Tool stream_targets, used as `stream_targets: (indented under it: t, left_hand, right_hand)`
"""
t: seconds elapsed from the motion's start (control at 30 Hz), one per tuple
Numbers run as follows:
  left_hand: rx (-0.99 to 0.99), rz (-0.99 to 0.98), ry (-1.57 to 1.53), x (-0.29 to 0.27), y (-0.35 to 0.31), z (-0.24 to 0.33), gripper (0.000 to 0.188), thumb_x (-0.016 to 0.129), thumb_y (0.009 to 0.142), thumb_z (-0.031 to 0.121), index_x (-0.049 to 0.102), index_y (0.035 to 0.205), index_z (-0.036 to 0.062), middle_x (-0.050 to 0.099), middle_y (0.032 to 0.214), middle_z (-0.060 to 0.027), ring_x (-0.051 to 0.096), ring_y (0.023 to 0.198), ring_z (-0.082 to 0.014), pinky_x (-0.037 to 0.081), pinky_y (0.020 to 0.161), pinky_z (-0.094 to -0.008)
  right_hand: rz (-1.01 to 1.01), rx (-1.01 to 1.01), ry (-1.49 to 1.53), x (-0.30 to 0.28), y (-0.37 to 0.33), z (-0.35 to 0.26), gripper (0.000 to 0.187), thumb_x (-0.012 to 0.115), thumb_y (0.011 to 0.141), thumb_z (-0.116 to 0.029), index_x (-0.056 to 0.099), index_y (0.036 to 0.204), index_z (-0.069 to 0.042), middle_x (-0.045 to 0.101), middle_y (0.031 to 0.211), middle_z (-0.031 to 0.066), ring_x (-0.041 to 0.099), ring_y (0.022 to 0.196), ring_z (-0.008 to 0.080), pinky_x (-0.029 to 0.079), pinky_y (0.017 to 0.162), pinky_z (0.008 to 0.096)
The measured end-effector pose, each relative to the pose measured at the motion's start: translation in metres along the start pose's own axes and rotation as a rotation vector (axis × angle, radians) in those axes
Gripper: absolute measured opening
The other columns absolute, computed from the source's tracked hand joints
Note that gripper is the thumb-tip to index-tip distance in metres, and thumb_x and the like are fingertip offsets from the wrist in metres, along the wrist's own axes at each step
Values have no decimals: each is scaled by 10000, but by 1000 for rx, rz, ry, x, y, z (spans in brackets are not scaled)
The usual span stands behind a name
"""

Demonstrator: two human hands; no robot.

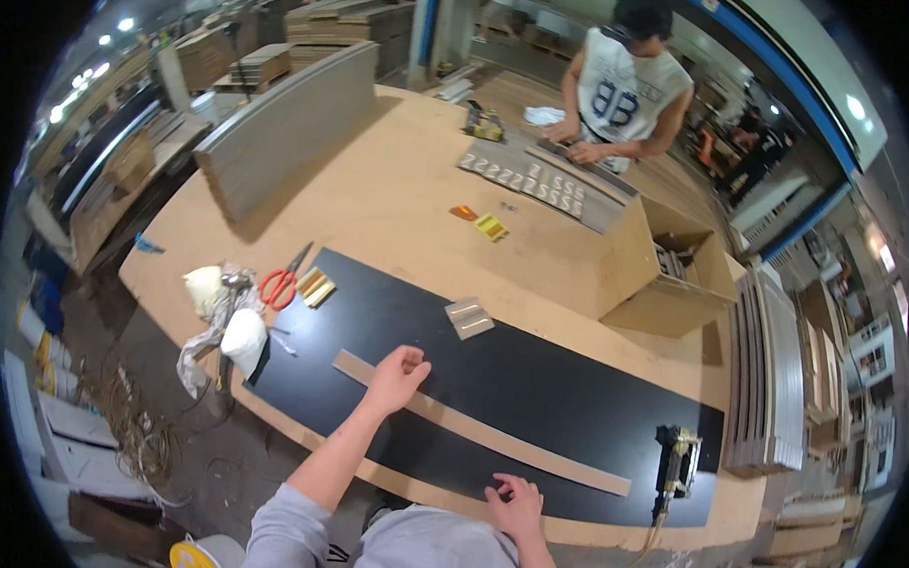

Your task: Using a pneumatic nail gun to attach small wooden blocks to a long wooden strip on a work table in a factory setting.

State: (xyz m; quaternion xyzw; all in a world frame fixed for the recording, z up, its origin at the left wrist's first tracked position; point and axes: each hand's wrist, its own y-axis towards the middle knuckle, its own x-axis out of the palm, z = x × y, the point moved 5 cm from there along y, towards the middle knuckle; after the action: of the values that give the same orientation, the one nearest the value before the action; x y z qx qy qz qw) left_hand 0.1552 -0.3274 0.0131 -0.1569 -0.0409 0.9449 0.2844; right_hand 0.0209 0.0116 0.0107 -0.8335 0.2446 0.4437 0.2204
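A long, narrow light-brown strip [514, 448] lies slantwise on a black board [561, 398] on the table. My left hand [399, 379] is over the strip's left part, its fingers curled together; whether something small is in them is hidden. Near the board's front edge, below the strip, my right hand [516, 503] rests with loosely bent fingers apart and holds nothing visible. Small grey pieces with pale lines [469, 319] sit on the board beyond my left hand. An air-powered nail gun [677, 462] with a hose stands at the board's right end.
Red-handled scissors [278, 288], gold staple strips [316, 287] and a white bag [243, 341] are at left. A tall grey panel [290, 128] stands on edge behind them. Across the table, a person [626, 90] works beside a cardboard box [665, 271]. Stacked panels [767, 375] are at right.
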Motion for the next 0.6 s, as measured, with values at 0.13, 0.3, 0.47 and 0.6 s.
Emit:
stream_targets:
  t: [0.13,0.3,0.47,0.6]
  left_hand:
    - [170,66,408,25,67,-4,819,874,837,319,500,1517,57,569,1453,-227,561,1349,-393,491,1119,-477]
    - [56,48,657,74,76,33,1116,906,791,374,253,1660,121,489,1524,-225,425,1437,-421,355,1189,-572]
    - [122,135,700,91,78,29,1076,893,808,328,261,1658,136,506,1493,-201,425,1423,-399,352,1172,-559]
    - [152,99,683,87,85,24,958,847,848,253,317,1636,128,583,1426,-129,486,1368,-368,386,1136,-542]
  right_hand:
    - [78,192,157,13,9,8,287,796,891,-397,788,1134,-244,750,794,-26,688,892,241,493,859,467]
    - [218,238,154,20,-3,16,269,815,878,-409,797,1097,-253,742,786,-43,680,835,219,483,826,451]
    - [217,238,116,18,-3,11,230,801,886,-417,796,1050,-255,747,771,-52,684,816,226,484,803,443]
    - [141,278,120,19,3,15,258,767,907,-474,788,1056,-265,749,776,-55,710,857,215,506,853,459]
